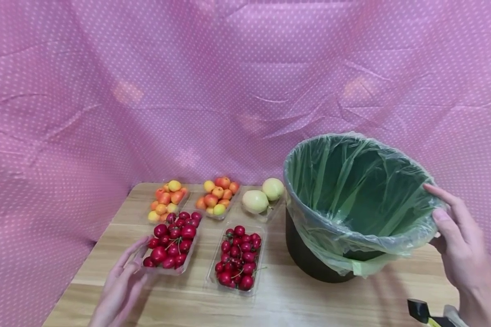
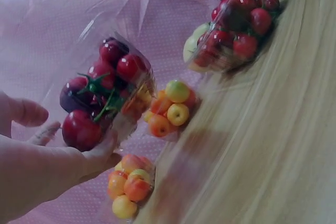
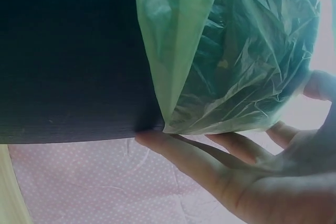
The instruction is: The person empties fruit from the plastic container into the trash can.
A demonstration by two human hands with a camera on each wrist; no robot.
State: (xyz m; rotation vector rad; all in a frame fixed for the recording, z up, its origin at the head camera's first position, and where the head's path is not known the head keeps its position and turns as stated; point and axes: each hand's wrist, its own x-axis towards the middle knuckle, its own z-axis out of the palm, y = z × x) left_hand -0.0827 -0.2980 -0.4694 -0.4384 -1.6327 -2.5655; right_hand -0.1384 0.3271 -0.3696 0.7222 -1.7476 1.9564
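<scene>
My left hand point(image 1: 122, 281) holds a clear plastic box point(image 1: 179, 271) of dark red cherries point(image 1: 173, 247) by its left side. The left wrist view shows this box raised off the wooden table, with thumb and fingers around its near end. My right hand point(image 1: 464, 236) grips the right rim of a black trash can point(image 1: 308, 259) lined with a translucent green bag point(image 1: 352, 195). Its thumb lies over the bag at the rim, and in the right wrist view its fingers point(image 3: 184, 158) lie along the outside. The inside of the can shows only the bag.
A second box of cherries point(image 1: 237, 259) stands between the held box and the can. Behind are two boxes of small orange-yellow fruits point(image 1: 165, 200) and one with two pale green round fruits point(image 1: 255, 201). Pink dotted cloth point(image 1: 229, 91) hangs around the wooden table point(image 1: 180, 304).
</scene>
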